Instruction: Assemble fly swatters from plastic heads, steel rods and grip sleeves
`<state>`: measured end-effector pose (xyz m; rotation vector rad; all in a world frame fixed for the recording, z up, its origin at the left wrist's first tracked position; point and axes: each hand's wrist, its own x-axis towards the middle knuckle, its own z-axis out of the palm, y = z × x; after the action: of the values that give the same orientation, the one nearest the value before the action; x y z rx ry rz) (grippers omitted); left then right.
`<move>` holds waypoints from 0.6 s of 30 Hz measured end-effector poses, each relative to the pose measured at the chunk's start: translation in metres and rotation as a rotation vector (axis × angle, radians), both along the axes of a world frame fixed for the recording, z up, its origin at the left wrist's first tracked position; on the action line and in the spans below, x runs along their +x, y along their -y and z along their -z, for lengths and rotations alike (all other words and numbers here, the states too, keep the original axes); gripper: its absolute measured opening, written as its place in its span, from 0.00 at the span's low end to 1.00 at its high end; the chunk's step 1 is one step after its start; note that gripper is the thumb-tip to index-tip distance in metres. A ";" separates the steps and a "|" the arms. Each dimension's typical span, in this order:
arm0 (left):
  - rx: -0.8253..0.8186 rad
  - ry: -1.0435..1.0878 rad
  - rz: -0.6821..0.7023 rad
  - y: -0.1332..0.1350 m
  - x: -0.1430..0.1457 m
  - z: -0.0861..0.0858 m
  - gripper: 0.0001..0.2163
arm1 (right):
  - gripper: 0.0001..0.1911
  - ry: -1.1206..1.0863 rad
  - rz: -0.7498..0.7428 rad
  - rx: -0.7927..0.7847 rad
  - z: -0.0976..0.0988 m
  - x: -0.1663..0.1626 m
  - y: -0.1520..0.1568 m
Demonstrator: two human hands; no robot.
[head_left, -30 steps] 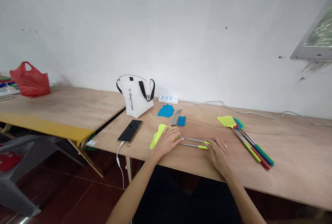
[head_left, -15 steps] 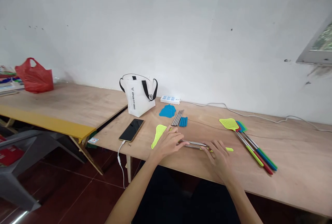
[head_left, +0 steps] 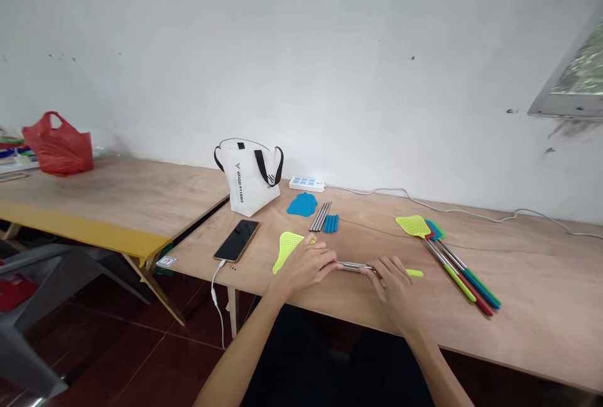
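Observation:
A yellow-green fly swatter head (head_left: 286, 250) of perforated mesh pokes out beside my left hand (head_left: 306, 265). Metal rod (head_left: 352, 265) spans the gap between my hands, low over the wooden table. The fingers of my left hand are closed on its left part, covering where it meets the head. My right hand (head_left: 393, 281) grips the rod's right part between thumb and fingers. Beyond it sticks out a yellow-green handle end (head_left: 415, 273). Behind my hands lie several loose metal tubes (head_left: 320, 217), blue handle sleeves (head_left: 331, 223) and blue swatter heads (head_left: 302, 204).
Several assembled fly swatters (head_left: 455, 269) lie to the right. On the left are a phone (head_left: 237, 240) with a white cable and a white tote bag (head_left: 249, 178). A power strip (head_left: 306, 183) sits by the wall. A red plastic bag (head_left: 61, 146) rests on another table.
The metal pieces between my hands showed as two separated lines before; now they lie close together. My right hand has shifted slightly left, toward my left hand. The view has tilted a little.

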<state>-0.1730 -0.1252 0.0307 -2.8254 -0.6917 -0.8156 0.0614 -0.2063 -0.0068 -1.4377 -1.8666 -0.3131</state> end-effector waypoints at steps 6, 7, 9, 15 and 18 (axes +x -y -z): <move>-0.047 0.016 -0.041 -0.014 -0.031 -0.009 0.22 | 0.19 -0.006 0.012 0.035 -0.004 0.081 0.000; -0.063 0.031 -0.054 -0.017 -0.038 -0.010 0.21 | 0.18 -0.045 0.033 0.061 -0.002 0.100 0.001; -0.096 0.045 -0.058 -0.021 -0.046 -0.011 0.20 | 0.19 -0.123 0.061 0.066 0.005 0.133 0.003; -0.105 0.027 -0.117 -0.016 -0.038 -0.011 0.22 | 0.24 -0.226 0.073 -0.040 0.024 0.164 0.003; -0.046 0.020 -0.148 -0.012 -0.034 -0.010 0.23 | 0.27 -0.259 0.084 -0.088 0.025 0.159 0.001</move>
<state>-0.2066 -0.1129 0.0403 -2.7684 -0.9209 -0.8138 0.2207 -0.2076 -0.0315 -1.5390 -1.6315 -0.0802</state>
